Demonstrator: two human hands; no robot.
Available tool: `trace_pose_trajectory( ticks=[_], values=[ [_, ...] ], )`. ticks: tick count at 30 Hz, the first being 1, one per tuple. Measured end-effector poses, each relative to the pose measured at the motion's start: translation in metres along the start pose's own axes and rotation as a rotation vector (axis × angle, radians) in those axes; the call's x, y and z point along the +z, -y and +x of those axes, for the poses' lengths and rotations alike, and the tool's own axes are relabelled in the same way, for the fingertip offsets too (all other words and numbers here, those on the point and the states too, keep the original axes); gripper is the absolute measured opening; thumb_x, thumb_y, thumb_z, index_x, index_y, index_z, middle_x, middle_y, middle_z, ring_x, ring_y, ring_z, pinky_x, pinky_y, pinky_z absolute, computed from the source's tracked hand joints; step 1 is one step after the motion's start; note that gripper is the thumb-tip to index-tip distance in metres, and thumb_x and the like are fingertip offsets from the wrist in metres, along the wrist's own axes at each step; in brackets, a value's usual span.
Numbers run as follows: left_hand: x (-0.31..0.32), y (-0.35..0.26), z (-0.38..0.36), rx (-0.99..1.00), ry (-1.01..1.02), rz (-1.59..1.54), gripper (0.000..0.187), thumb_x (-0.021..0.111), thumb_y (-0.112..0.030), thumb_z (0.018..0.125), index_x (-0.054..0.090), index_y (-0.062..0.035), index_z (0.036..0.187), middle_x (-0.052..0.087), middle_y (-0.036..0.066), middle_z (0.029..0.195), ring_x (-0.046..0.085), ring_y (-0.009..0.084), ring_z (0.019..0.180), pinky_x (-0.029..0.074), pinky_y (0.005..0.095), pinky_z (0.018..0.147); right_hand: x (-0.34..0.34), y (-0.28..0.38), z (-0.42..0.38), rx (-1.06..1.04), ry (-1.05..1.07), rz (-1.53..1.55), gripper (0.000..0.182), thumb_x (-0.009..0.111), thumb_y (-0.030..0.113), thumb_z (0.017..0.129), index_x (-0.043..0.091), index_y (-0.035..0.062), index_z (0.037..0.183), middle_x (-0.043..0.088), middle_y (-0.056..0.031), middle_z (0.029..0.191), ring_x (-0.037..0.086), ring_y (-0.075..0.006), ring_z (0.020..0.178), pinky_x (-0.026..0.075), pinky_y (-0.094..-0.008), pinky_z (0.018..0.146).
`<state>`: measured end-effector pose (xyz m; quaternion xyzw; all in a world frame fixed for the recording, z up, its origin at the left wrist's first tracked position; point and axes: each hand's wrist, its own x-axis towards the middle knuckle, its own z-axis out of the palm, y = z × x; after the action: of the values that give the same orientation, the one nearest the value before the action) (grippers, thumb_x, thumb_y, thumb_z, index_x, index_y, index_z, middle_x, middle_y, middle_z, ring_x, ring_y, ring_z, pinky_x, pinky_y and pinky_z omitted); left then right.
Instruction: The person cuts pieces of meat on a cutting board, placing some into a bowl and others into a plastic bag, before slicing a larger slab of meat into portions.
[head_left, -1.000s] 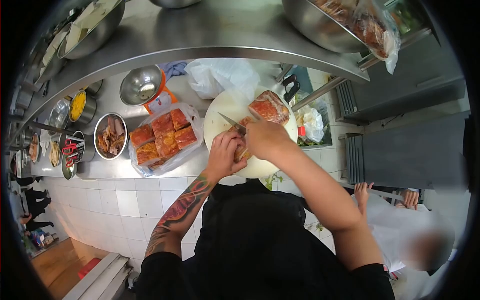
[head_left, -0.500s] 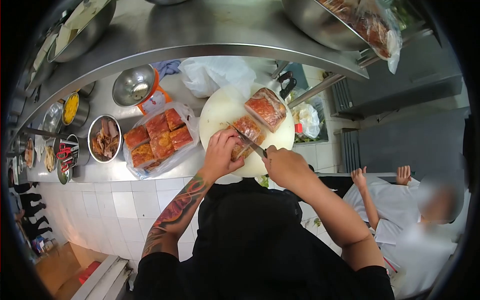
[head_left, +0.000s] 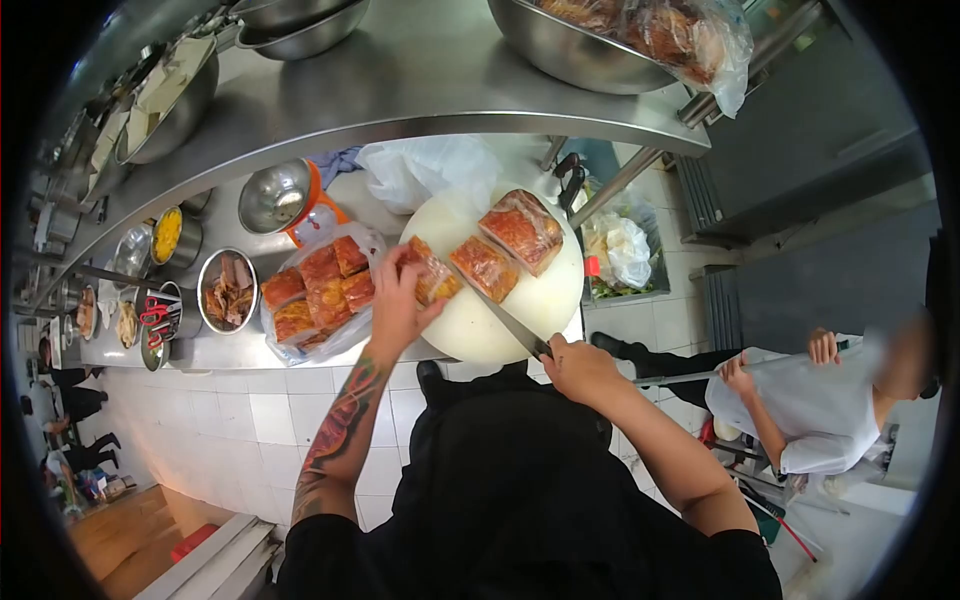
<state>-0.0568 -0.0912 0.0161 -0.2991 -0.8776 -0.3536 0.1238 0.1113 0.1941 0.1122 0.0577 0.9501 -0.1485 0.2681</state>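
My left hand (head_left: 400, 295) grips a browned piece of roast pork (head_left: 432, 270) at the left side of the round white cutting board (head_left: 470, 338). In my right hand (head_left: 582, 372) is a kitchen knife (head_left: 518, 328), its blade slanting up and left across the board. A second cut piece of roast pork (head_left: 485, 268) lies just beyond the blade tip, apart from the held one. Farther back sits a larger roast pork block (head_left: 522, 232), seemingly under clear plastic film.
Several roast pork pieces (head_left: 325, 290) lie on a plastic bag left of the board. Beyond are a bowl of meat strips (head_left: 228, 292), an orange scale (head_left: 318, 215) and a white bag (head_left: 425, 170). A steel shelf (head_left: 430, 115) overhangs the counter. A person in white (head_left: 800, 410) stands at right.
The pork piece under my left hand is now split in two, and my hand has shifted left with one part. My right hand has drawn the knife down and slightly right.
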Motion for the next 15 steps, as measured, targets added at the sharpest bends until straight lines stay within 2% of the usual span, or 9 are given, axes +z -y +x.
trace_pose_trajectory(
  ticks=[1,2,3,5,6,10,11,13,15],
  values=[
    [-0.008,0.006,0.007,-0.033,0.008,-0.001,0.064,0.097,-0.019,0.074,0.058,-0.0097,0.124,0.042,0.025,0.159,0.046,0.0483,0.144,0.040,0.0591,0.119,-0.004,-0.004,-0.002,-0.012,-0.003,0.007,0.037,0.057,0.037,0.111,0.063,0.0007,0.114,0.079,-0.0243,0.093,0.077,-0.0456,0.095,0.061,-0.0588,0.083],
    [-0.013,0.014,0.012,-0.050,0.085,0.007,0.074,0.095,-0.013,0.077,0.055,-0.0109,0.139,0.028,0.029,0.171,0.040,0.0529,0.152,0.038,0.0585,0.125,-0.011,-0.008,-0.005,-0.048,-0.008,0.002,0.037,0.058,0.037,0.110,0.065,0.0010,0.114,0.079,-0.0240,0.093,0.077,-0.0457,0.093,0.060,-0.0585,0.082],
    [-0.017,0.014,0.021,-0.048,0.083,0.021,0.074,0.095,-0.013,0.077,0.055,-0.0109,0.139,0.028,0.029,0.171,0.040,0.0529,0.152,0.038,0.0585,0.125,-0.016,-0.014,-0.006,-0.083,-0.015,-0.002,0.037,0.059,0.038,0.110,0.066,0.0014,0.113,0.078,-0.0238,0.093,0.077,-0.0457,0.092,0.060,-0.0581,0.081],
    [-0.026,0.013,0.038,-0.109,0.130,-0.063,0.090,0.089,0.001,0.078,0.047,-0.0148,0.157,0.024,0.031,0.173,0.036,0.0559,0.154,0.044,0.0561,0.123,-0.020,-0.031,-0.012,-0.128,-0.063,0.014,0.037,0.061,0.040,0.109,0.069,0.0036,0.111,0.077,-0.0232,0.090,0.075,-0.0459,0.089,0.059,-0.0576,0.079],
    [-0.029,0.014,0.046,-0.179,0.200,-0.109,0.106,0.083,0.008,0.079,0.034,-0.0187,0.169,0.020,0.032,0.175,0.037,0.0547,0.155,0.048,0.0512,0.122,-0.028,-0.036,-0.019,-0.118,-0.043,0.039,0.037,0.062,0.041,0.109,0.069,0.0045,0.111,0.076,-0.0231,0.088,0.074,-0.0458,0.088,0.058,-0.0576,0.078],
    [-0.018,0.031,0.080,-0.270,0.297,-0.020,0.105,0.075,0.014,0.079,0.034,-0.0183,0.171,0.025,0.031,0.174,0.040,0.0497,0.155,0.050,0.0464,0.120,-0.031,-0.063,-0.047,-0.136,-0.132,0.127,0.035,0.068,0.042,0.105,0.069,0.0072,0.104,0.072,-0.0215,0.080,0.071,-0.0465,0.081,0.055,-0.0570,0.074],
    [-0.015,0.032,0.091,-0.199,0.354,0.000,0.103,0.070,0.017,0.078,0.037,-0.0161,0.169,0.030,0.028,0.173,0.043,0.0477,0.154,0.050,0.0453,0.120,-0.031,-0.070,-0.052,-0.170,-0.205,0.171,0.034,0.070,0.041,0.104,0.069,0.0074,0.099,0.069,-0.0208,0.075,0.069,-0.0474,0.077,0.053,-0.0567,0.071],
    [-0.010,0.029,0.107,-0.129,0.413,0.023,0.101,0.066,0.020,0.077,0.040,-0.0139,0.168,0.034,0.026,0.172,0.046,0.0456,0.153,0.050,0.0443,0.120,-0.038,-0.080,-0.063,-0.126,-0.163,0.184,0.034,0.070,0.042,0.104,0.069,0.0075,0.101,0.071,-0.0207,0.079,0.070,-0.0470,0.079,0.054,-0.0563,0.072],
    [-0.004,0.018,0.120,0.175,0.385,-0.085,0.087,0.060,0.022,0.077,0.053,-0.0080,0.158,0.050,0.021,0.162,0.055,0.0429,0.145,0.050,0.0429,0.118,-0.037,-0.090,-0.070,-0.081,-0.123,0.196,0.035,0.070,0.042,0.104,0.070,0.0075,0.103,0.073,-0.0206,0.083,0.071,-0.0465,0.081,0.055,-0.0558,0.074]
  ],
)
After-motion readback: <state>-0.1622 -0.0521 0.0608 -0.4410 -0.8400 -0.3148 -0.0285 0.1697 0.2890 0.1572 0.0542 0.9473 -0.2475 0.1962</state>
